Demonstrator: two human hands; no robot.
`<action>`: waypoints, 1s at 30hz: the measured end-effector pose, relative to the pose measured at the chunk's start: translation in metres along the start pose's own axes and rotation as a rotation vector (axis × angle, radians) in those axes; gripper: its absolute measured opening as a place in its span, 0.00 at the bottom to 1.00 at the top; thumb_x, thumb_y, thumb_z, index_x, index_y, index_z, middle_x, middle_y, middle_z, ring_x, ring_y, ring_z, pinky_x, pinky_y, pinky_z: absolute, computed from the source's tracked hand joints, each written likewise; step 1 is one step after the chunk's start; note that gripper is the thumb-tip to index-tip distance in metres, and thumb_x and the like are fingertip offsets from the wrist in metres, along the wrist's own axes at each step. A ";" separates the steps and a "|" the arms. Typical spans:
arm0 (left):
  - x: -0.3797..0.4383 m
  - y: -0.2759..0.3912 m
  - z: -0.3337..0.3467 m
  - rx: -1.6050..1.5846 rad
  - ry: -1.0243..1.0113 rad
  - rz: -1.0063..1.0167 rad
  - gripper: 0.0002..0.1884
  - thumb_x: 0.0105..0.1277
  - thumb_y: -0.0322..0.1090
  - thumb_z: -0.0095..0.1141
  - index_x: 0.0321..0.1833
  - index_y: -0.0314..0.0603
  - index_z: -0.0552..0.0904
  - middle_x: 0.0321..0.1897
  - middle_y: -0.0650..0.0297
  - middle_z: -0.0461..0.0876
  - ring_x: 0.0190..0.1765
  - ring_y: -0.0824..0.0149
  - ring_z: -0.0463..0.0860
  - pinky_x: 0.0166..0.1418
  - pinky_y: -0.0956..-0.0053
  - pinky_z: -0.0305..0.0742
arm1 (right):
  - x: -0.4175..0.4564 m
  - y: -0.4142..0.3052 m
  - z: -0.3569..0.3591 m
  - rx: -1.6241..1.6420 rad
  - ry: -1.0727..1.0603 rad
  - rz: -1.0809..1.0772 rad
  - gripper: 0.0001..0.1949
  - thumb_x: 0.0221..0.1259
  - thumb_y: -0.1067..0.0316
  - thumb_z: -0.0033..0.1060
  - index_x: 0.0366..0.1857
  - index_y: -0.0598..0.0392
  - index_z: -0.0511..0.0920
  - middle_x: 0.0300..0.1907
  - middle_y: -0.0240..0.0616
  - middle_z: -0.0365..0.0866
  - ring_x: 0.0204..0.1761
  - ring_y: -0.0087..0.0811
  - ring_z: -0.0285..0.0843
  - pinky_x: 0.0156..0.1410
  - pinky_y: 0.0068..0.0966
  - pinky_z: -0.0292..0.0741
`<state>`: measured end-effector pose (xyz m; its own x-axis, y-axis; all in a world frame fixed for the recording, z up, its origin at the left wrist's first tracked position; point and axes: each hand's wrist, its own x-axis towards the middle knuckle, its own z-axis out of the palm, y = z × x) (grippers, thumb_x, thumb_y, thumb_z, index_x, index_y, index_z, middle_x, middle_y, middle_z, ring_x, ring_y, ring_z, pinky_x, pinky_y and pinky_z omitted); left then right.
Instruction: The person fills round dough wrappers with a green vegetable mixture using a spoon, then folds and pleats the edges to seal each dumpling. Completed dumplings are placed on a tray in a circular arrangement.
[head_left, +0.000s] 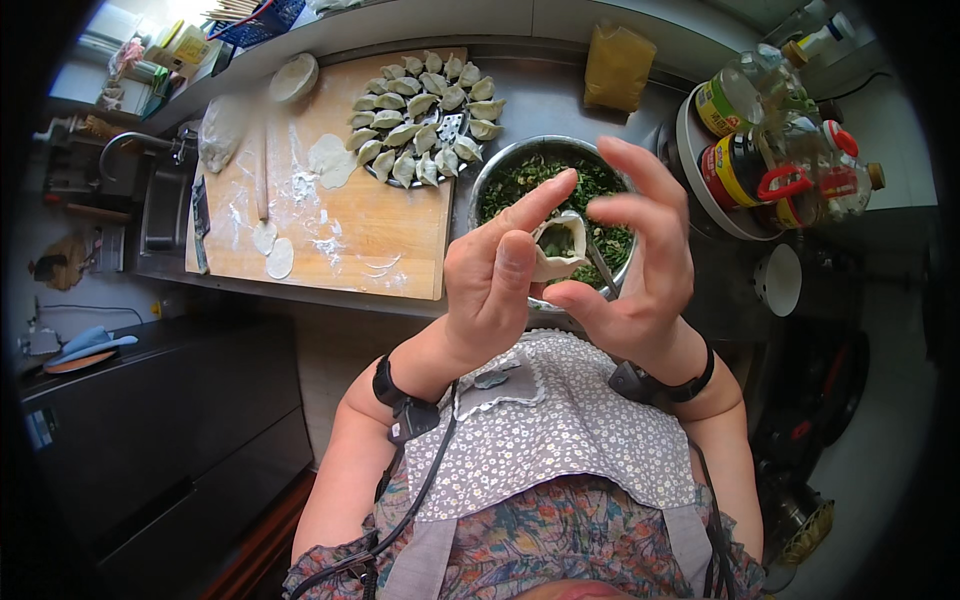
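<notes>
My left hand holds a round dough wrapper, curled up into a cup with green filling inside. Around its other side is my right hand, thumb and fingers spread; its thumb tip is close to the wrapper's lower edge. Beneath both hands sits a metal bowl of chopped green filling, partly hidden by them. A metal spoon handle slants over the bowl. Left of it, folded dumplings ring a perforated metal tray.
The floured wooden board bears a rolling pin, flat wrappers, two small dough rounds, a knife, a plastic bag and a bowl. A yellow packet lies behind. Bottles crowd a round tray at right.
</notes>
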<state>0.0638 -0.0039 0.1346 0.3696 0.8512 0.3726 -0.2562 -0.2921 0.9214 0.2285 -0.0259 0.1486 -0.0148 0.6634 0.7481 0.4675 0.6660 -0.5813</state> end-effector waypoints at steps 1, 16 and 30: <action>0.000 0.001 -0.003 0.006 -0.033 -0.006 0.31 0.86 0.52 0.40 0.75 0.29 0.74 0.48 0.60 0.88 0.37 0.80 0.81 0.40 0.84 0.76 | -0.001 0.001 0.002 0.150 0.015 0.108 0.37 0.54 0.47 0.82 0.61 0.62 0.76 0.70 0.55 0.73 0.70 0.55 0.72 0.75 0.46 0.69; 0.004 -0.003 -0.008 0.026 -0.264 0.131 0.33 0.84 0.56 0.40 0.74 0.32 0.75 0.50 0.57 0.84 0.45 0.68 0.79 0.50 0.74 0.73 | -0.003 0.004 0.011 0.111 -0.248 -0.034 0.30 0.77 0.45 0.54 0.56 0.71 0.80 0.59 0.62 0.82 0.59 0.57 0.84 0.63 0.43 0.80; 0.015 -0.013 -0.012 0.101 -0.342 -0.048 0.32 0.86 0.54 0.33 0.62 0.29 0.82 0.49 0.50 0.87 0.51 0.59 0.88 0.51 0.69 0.83 | -0.018 0.001 0.016 0.475 -0.225 0.383 0.33 0.84 0.49 0.32 0.57 0.78 0.78 0.63 0.66 0.79 0.65 0.54 0.80 0.70 0.41 0.76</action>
<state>0.0618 0.0183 0.1270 0.6605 0.6751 0.3285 -0.1486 -0.3114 0.9386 0.2148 -0.0320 0.1293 -0.1332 0.9048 0.4044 0.0351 0.4121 -0.9105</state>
